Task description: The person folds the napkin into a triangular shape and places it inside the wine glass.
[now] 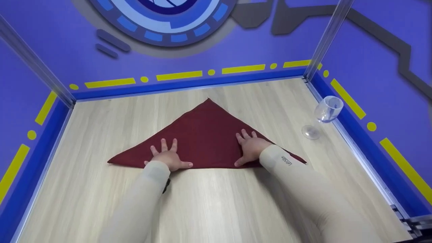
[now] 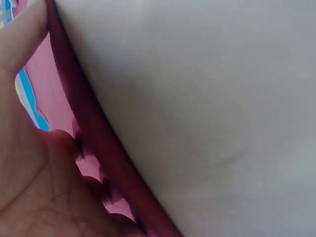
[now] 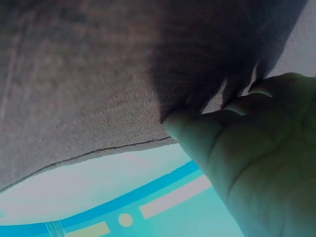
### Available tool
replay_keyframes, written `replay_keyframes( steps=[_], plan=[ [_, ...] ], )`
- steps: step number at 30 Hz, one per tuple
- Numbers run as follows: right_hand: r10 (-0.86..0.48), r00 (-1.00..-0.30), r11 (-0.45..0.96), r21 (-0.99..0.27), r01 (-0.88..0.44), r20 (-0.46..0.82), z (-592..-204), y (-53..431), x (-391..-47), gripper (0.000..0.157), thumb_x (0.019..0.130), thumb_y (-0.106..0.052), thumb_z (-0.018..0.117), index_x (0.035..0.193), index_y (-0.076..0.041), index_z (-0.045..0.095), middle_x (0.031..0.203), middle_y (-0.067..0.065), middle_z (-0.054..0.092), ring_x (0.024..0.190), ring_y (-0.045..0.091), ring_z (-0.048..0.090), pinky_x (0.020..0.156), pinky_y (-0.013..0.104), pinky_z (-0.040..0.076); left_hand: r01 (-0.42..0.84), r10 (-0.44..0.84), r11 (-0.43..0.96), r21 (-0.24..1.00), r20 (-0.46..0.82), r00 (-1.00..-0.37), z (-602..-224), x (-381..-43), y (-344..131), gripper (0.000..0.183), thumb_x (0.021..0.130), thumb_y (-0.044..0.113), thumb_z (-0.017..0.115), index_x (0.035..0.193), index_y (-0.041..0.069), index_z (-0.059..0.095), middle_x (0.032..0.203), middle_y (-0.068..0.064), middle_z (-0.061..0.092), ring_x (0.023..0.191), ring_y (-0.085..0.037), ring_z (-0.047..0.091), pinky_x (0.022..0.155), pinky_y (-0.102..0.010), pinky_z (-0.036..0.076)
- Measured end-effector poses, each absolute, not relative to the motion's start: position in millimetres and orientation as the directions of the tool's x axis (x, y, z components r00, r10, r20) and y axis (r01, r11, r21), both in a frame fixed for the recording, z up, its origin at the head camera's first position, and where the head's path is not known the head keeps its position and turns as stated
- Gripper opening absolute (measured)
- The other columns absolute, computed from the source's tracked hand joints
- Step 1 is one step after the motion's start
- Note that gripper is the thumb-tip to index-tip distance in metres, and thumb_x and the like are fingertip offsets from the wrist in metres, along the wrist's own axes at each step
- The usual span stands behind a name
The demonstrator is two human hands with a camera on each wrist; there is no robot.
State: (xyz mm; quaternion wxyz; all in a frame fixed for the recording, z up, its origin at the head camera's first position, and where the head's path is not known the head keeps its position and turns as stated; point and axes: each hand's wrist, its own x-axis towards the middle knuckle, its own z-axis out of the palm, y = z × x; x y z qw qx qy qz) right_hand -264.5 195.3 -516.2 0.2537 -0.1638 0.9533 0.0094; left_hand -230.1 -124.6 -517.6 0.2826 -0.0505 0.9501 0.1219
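A dark red cloth napkin lies on the table as a triangle, its point toward the back wall and its long folded edge toward me. My left hand rests on its left part with fingers spread, thumb along the front edge. On the right part my right hand lies with spread fingers, thumb near that edge. The left wrist view shows the left palm close beside the cloth's edge. In the right wrist view, the right fingertips touch the cloth, which looks greyish there.
A clear wine glass stands on the wooden table at the right, near the side wall. Blue-purple panels with yellow dashes enclose the table at the back, left and right. Metal rails run along the edges.
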Motion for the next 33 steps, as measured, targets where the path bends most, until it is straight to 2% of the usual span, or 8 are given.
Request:
replay_keyframes(
  steps=[9, 16, 26, 29, 33],
  plan=[
    [-0.299, -0.81, 0.949, -0.071, -0.306, -0.505, -511.6, 208.2, -259.0, 0.126, 0.059, -0.071, 0.07, 0.15, -0.014, 0.004, 0.156, 0.018, -0.001, 0.138, 0.048, 0.008, 0.105, 0.053, 0.033, -0.229, -0.087, 0.952, 0.204, -0.536, -0.84, -521.9, -225.7, -176.8, 0.123, 0.06, 0.086, 0.051, 0.148, 0.027, -0.013, 0.152, -0.016, -0.025, 0.13, -0.059, -0.018, 0.081, -0.085, 0.008],
    [-0.303, -0.799, 0.948, -0.077, -0.309, -0.52, -508.0, 218.3, -256.4, 0.129, 0.057, -0.064, 0.076, 0.151, -0.013, 0.005, 0.155, 0.019, 0.001, 0.14, 0.046, 0.007, 0.098, 0.062, 0.034, -0.225, -0.092, 0.953, 0.202, -0.517, -0.851, -521.2, -222.6, -204.4, 0.123, 0.062, 0.086, 0.05, 0.149, 0.023, -0.011, 0.151, -0.02, -0.023, 0.128, -0.062, -0.016, 0.086, -0.083, 0.01],
    [-0.321, -0.767, 0.939, -0.081, -0.334, -0.555, -503.4, 235.2, -259.6, 0.124, 0.059, -0.049, 0.083, 0.151, -0.015, 0.007, 0.156, 0.014, 0.003, 0.143, 0.036, 0.006, 0.101, 0.056, 0.035, -0.197, -0.06, 0.957, 0.211, -0.521, -0.851, -514.8, -222.8, -223.4, 0.119, 0.064, 0.082, 0.052, 0.149, 0.026, -0.01, 0.15, -0.024, -0.021, 0.124, -0.067, -0.014, 0.087, -0.083, 0.004],
    [-0.329, -0.755, 0.938, -0.106, -0.329, -0.566, -501.6, 240.2, -259.9, 0.119, 0.062, -0.051, 0.081, 0.15, -0.016, 0.009, 0.157, 0.012, 0.002, 0.143, 0.033, 0.005, 0.103, 0.056, 0.032, -0.209, -0.064, 0.953, 0.218, -0.532, -0.844, -513.6, -224.5, -226.7, 0.119, 0.064, 0.082, 0.053, 0.149, 0.027, -0.011, 0.15, -0.024, -0.022, 0.125, -0.066, -0.016, 0.09, -0.081, 0.004],
    [-0.357, -0.743, 0.93, -0.141, -0.339, -0.566, -499.8, 245.4, -260.6, 0.104, 0.074, -0.052, 0.071, 0.15, -0.014, 0.011, 0.156, 0.013, 0.003, 0.144, 0.032, 0.005, 0.109, 0.052, 0.026, -0.219, -0.068, 0.95, 0.223, -0.535, -0.842, -512.7, -227.3, -230.6, 0.117, 0.065, 0.081, 0.054, 0.149, 0.028, -0.01, 0.15, -0.024, -0.023, 0.126, -0.065, -0.017, 0.091, -0.08, 0.002]
  ],
)
